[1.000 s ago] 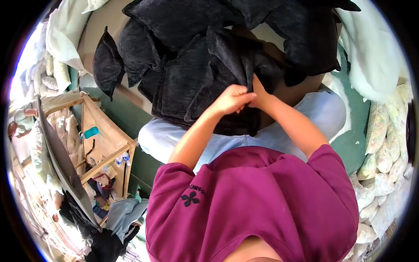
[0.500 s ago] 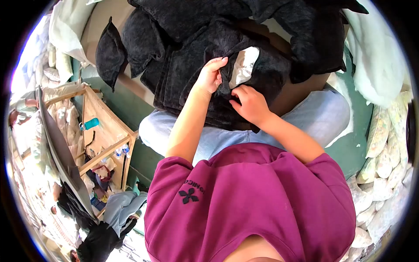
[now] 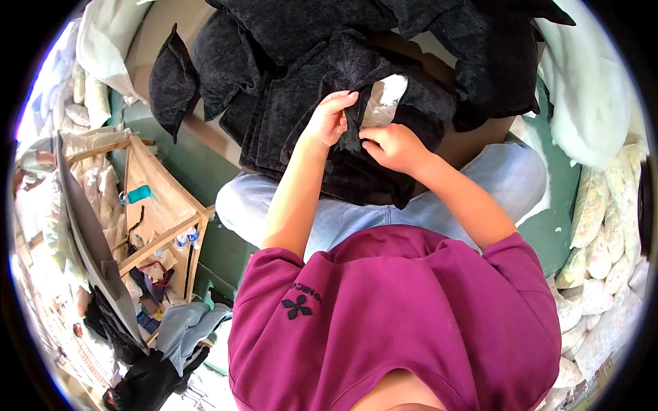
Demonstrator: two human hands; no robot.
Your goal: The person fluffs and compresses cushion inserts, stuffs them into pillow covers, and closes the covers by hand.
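A black plush cushion cover (image 3: 423, 113) rests across my lap, its opening showing white filling (image 3: 386, 96) inside. My left hand (image 3: 330, 118) pinches the cover's edge at the left of the opening. At the lower end of that opening, my right hand (image 3: 394, 147) is closed on the same black fabric, its fingertips pressed together. The two hands are close but apart. Whether a zip or a plain seam lies between the fingers is too small to tell.
More black cushions (image 3: 295, 31) are heaped beyond my hands, and one (image 3: 173, 82) stands at the left. White batting (image 3: 589, 89) hangs at the right above stacked filled bags (image 3: 596, 240). A wooden frame (image 3: 164, 198) is at the left, beside a person in dark clothing (image 3: 154, 380).
My right hand has shifted slightly left and its fingers have closed tighter on the cover's edge. The white filling shows a little less. My left hand keeps its grip in place.
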